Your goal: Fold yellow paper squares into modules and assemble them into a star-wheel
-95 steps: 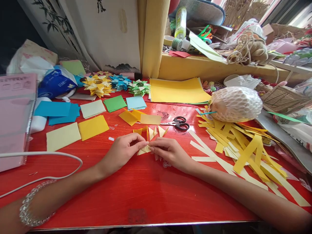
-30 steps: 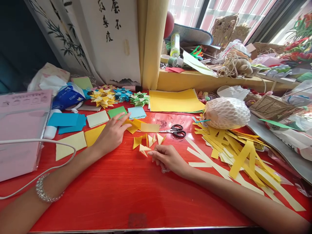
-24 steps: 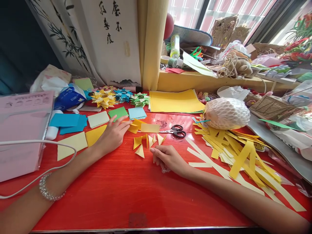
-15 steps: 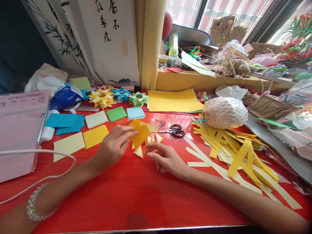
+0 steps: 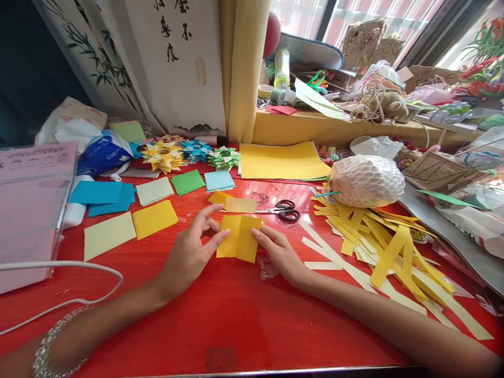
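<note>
A creased yellow paper square (image 5: 239,237) is held between both hands just above the red table (image 5: 220,320). My left hand (image 5: 191,253) pinches its left edge with thumb and fingers. My right hand (image 5: 280,253) grips its right edge. Two more yellow pieces (image 5: 235,203) lie just behind it. The small folded yellow triangles are hidden behind the square.
Black scissors (image 5: 282,209) lie behind my right hand. Yellow paper strips (image 5: 388,244) pile at the right beside a netted round object (image 5: 366,180). Coloured paper squares (image 5: 136,210) and folded paper stars (image 5: 191,152) sit at the left rear. A pink box (image 5: 27,205) and white cable (image 5: 66,286) lie at left.
My left hand reached to the loose yellow pieces, picked up one square and brought it to the middle. My right hand left the folded triangles and took its right edge.
</note>
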### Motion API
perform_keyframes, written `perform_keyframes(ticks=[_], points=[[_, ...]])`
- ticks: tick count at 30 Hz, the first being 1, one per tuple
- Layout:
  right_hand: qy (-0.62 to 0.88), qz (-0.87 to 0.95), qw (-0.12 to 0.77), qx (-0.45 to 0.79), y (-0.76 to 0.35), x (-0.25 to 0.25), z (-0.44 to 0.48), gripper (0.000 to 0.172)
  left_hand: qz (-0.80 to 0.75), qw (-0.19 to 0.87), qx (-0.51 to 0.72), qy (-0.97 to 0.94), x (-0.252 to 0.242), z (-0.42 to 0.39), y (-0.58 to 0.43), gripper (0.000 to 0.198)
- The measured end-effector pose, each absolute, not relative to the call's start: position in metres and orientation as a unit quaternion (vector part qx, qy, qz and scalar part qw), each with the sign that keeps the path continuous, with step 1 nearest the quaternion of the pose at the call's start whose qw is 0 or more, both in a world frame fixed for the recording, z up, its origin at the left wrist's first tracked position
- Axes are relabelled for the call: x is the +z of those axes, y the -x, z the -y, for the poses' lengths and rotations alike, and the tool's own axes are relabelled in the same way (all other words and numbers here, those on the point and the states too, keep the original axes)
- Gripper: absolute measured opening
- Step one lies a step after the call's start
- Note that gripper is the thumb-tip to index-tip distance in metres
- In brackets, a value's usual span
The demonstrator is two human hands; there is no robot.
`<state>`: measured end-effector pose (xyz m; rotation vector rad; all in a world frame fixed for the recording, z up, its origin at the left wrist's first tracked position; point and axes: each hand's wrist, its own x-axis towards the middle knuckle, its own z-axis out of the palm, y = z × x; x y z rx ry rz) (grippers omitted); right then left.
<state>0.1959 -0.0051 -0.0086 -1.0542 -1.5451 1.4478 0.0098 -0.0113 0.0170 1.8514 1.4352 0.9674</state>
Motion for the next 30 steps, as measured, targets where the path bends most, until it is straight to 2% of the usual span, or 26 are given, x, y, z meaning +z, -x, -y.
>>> perform_keyframes(ticks=[5,9,13,15,18,22,26,30], points=[[0.380,0.503,0.433,0.644,-0.194,-0.009,0.006,0.027,-0.549,0.336,0.327,-0.691,0.017,0.015,-0.011,0.024],[0.370,0.429,0.432,0.702,-0.189,-0.007,0.018,0.031,-0.571,0.329,0.347,-0.667,0.019,0.018,-0.011,0.021],[0.378,0.429,0.398,0.718,-0.186,-0.006,0.025,0.035,-0.577,0.301,0.348,-0.675,0.020,0.020,-0.010,0.022],[0.385,0.427,0.389,0.720,-0.187,-0.006,0.025,0.034,-0.555,0.238,0.340,-0.721,0.018,0.020,-0.009,0.016],[0.401,0.414,0.392,0.717,-0.188,-0.008,0.023,0.035,-0.445,0.067,0.353,-0.820,0.013,0.018,-0.005,0.009],[0.399,0.392,0.415,0.717,-0.187,-0.010,0.022,0.032,-0.285,-0.132,0.329,-0.891,0.010,0.014,0.001,0.019],[0.373,0.375,0.429,0.732,-0.186,-0.008,0.022,0.025,-0.184,-0.205,0.274,-0.921,0.016,0.010,0.005,0.019],[0.356,0.365,0.436,0.742,-0.186,-0.006,0.023,0.021,-0.140,-0.208,0.255,-0.934,0.020,0.008,0.007,0.018]])
